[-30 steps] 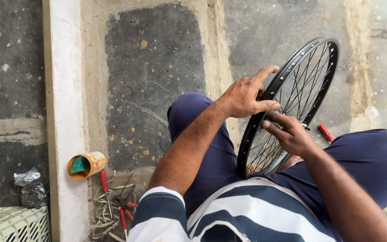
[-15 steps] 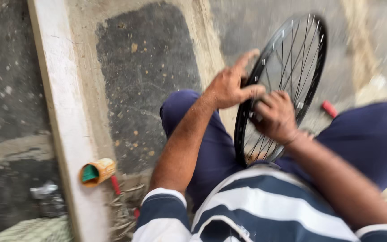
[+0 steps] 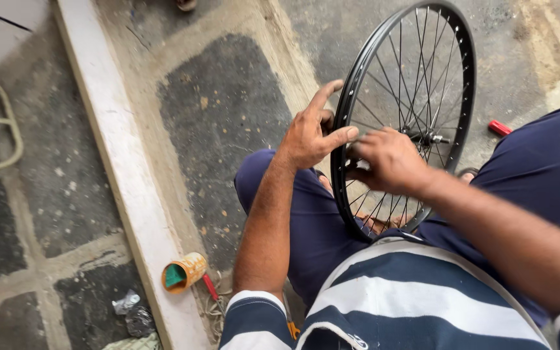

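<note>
Looking down from the head cam, closest thing in view is a navy and white striped shirt [image 3: 390, 291], with dark blue trousers [image 3: 539, 175] on both legs spread to either side. Just left of the near leg there's a small orange cylindrical tin with a green inside [image 3: 183, 272] lying on its side against a long pale concrete kerb [image 3: 118, 168], plus a red-handled tool [image 3: 210, 286] and some tangled cord [image 3: 216, 310] right beside it.

Standing upright between the knees is a black spoked bicycle wheel rim with no tyre [image 3: 461, 84], the bottom of it tucked down by the lap and the top leaning away over the pavement. The left hand [image 3: 310, 133] is on the near-left edge of the rim, thumb pressed across it and index finger pointing up along it, so it's bracing more than clamped. The right hand [image 3: 390, 159] is curled together over the spokes just inside the rim, close to the silver hub [image 3: 426, 137], fingertips pinched on something too small to make out.

Further out, a small red object [image 3: 500, 128] sits on the grey patched pavement [image 3: 221, 110] past the right knee, and a pale hose [image 3: 4, 123] loops at the far left.
</note>
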